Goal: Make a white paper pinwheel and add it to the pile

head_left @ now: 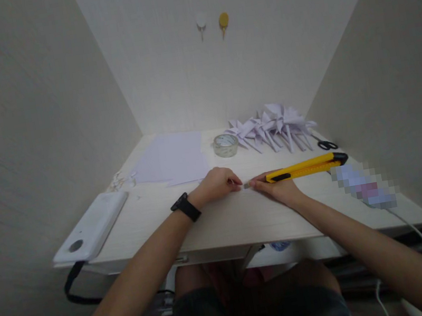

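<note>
**Head view: two hands meet at the middle of the tabletop, a knife in the right**

The right hand grips a yellow utility knife, fingers wrapped around its front end. The handle runs off toward the right edge and the short blade tip points left. The left hand is curled closed, with its fingertips down on the tabletop just beside that blade tip. Whether anything is pinned under them cannot be told. A black watch sits on the left wrist.

Behind the left hand, toward the back left, lies a stack of pale paper sheets. A roll of clear tape stands just to its right. A heap of folded paper shapes fills the back right corner, with black-handled scissors at the heap's right end. Small white scraps lie near the left edge. A flat white device rests at the front left corner, and a black strap hangs below it.
</note>
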`<action>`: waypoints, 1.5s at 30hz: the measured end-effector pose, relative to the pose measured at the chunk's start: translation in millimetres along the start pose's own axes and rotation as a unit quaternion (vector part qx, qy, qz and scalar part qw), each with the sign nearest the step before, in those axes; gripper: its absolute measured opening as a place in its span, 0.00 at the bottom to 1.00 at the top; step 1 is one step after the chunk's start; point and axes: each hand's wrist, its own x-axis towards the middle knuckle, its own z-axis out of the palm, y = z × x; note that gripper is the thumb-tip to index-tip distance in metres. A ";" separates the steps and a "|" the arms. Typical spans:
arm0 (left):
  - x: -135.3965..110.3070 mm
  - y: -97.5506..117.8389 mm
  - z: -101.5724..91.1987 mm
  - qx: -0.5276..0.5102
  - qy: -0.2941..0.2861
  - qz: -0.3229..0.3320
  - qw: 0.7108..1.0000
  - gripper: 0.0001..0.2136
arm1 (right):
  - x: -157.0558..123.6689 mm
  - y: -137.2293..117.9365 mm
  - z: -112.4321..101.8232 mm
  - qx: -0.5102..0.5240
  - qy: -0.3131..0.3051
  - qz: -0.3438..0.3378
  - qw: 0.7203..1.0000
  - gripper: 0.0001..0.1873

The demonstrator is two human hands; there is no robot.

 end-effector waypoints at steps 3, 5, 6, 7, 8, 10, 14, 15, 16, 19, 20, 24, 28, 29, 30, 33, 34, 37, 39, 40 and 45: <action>-0.8 3.1 -1.3 0.043 -0.002 0.005 0.999 0.06 | -0.1 -0.1 -0.1 0.000 -0.001 0.000 1.000 0.13; -1.8 5.8 -1.2 0.062 -0.008 0.007 0.998 0.05 | -0.8 -0.6 0.0 -0.002 -0.001 -0.001 1.000 0.13; -2.4 7.1 -0.9 0.069 -0.009 0.008 0.998 0.05 | -1.3 -1.1 0.1 -0.002 -0.001 -0.002 1.000 0.13; -3.0 8.2 -0.3 0.075 -0.009 0.011 0.997 0.05 | -1.8 -1.6 0.1 -0.001 -0.003 -0.003 1.000 0.13; -3.7 9.1 0.3 0.080 -0.007 0.015 0.997 0.05 | -2.3 -2.3 0.1 0.000 -0.004 -0.006 1.000 0.13; -4.7 10.1 1.6 0.087 -0.005 0.025 0.996 0.05 | -3.0 -3.5 -0.2 0.001 -0.009 -0.012 1.000 0.13; -5.7 10.4 2.6 0.080 -0.011 0.026 0.996 0.05 | -3.7 -5.1 -0.7 -0.003 -0.013 -0.016 1.000 0.13; -5.8 10.4 2.6 0.077 -0.012 0.024 0.997 0.05 | -3.7 -5.2 -0.7 -0.004 -0.012 -0.016 1.000 0.13; -5.8 10.4 2.5 0.075 -0.011 0.022 0.997 0.05 | -3.8 -5.3 -0.7 -0.004 -0.011 -0.017 1.000 0.13; -5.9 10.4 2.5 0.072 -0.008 0.023 0.997 0.05 | -4.0 -5.1 -0.6 -0.009 -0.010 -0.026 1.000 0.13; -5.9 10.3 2.6 0.071 -0.007 0.024 0.997 0.05 | -4.1 -4.9 -0.5 -0.013 -0.011 -0.029 0.999 0.13; -5.5 10.0 3.1 0.067 -0.005 0.023 0.997 0.05 | -4.1 -4.7 -0.3 -0.021 -0.005 -0.021 1.000 0.12; -4.5 10.0 3.1 0.075 -0.014 0.018 0.997 0.05 | -4.2 -5.3 0.0 -0.017 -0.004 -0.014 1.000 0.11; -4.3 10.0 3.0 0.075 -0.016 0.017 0.997 0.05 | -4.3 -5.5 -0.1 -0.017 -0.005 -0.015 1.000 0.12; -4.3 10.0 3.0 0.075 -0.015 0.018 0.997 0.05 | -4.4 -5.6 -0.2 -0.017 -0.004 -0.016 1.000 0.12; -4.8 9.7 3.2 0.073 -0.010 0.022 0.997 0.05 | -4.4 -5.5 -0.7 -0.020 -0.006 -0.018 1.000 0.12; -5.1 9.7 3.2 0.073 -0.009 0.023 0.997 0.05 | -4.4 -5.4 -0.8 -0.022 -0.007 -0.019 1.000 0.12; -5.7 10.0 2.9 0.073 -0.009 0.021 0.997 0.05 | -4.3 -5.4 -0.8 -0.024 -0.004 -0.020 0.999 0.12; -6.0 10.7 2.4 0.071 -0.011 0.017 0.997 0.05 | -4.5 -5.8 -0.5 -0.025 -0.003 -0.019 1.000 0.12; -6.0 11.1 2.1 0.071 -0.012 0.016 0.997 0.05 | -4.6 -6.0 -0.3 -0.024 -0.003 -0.019 1.000 0.12; -5.7 11.7 1.5 0.076 -0.014 0.013 0.997 0.05 | -4.9 -6.4 0.7 -0.012 -0.003 -0.029 1.000 0.11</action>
